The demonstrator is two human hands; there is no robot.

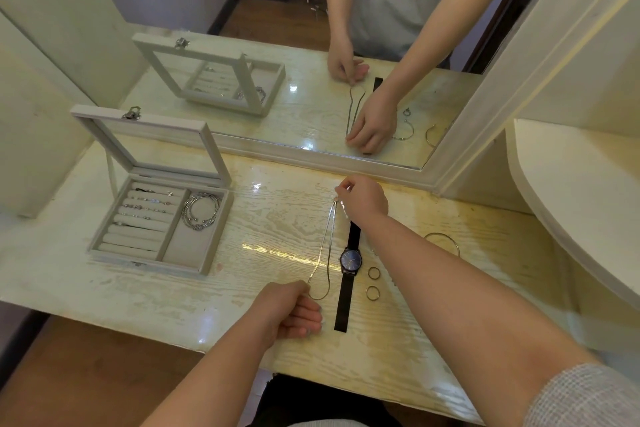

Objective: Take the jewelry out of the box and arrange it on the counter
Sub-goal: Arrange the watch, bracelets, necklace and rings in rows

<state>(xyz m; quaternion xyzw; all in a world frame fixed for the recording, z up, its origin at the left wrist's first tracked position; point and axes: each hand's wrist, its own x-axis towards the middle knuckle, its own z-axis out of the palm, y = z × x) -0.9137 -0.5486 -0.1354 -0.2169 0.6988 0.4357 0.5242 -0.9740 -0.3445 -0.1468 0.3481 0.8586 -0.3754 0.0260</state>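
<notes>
A thin silver necklace (323, 250) lies stretched lengthwise on the counter (263, 239), beside a black watch (349, 263).

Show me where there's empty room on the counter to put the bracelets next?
The widest bare stretch lies between the jewelry box and the necklace. It is crowded right of that: watch, two rings and a bangle sit close together, partly under the right hand and arm. The left hand holds the necklace's near end.

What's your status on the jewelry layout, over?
Left hand and right hand pinch necklace ends, stretched beside watch. Bangles remain in box. Nothing obstructing.
</notes>
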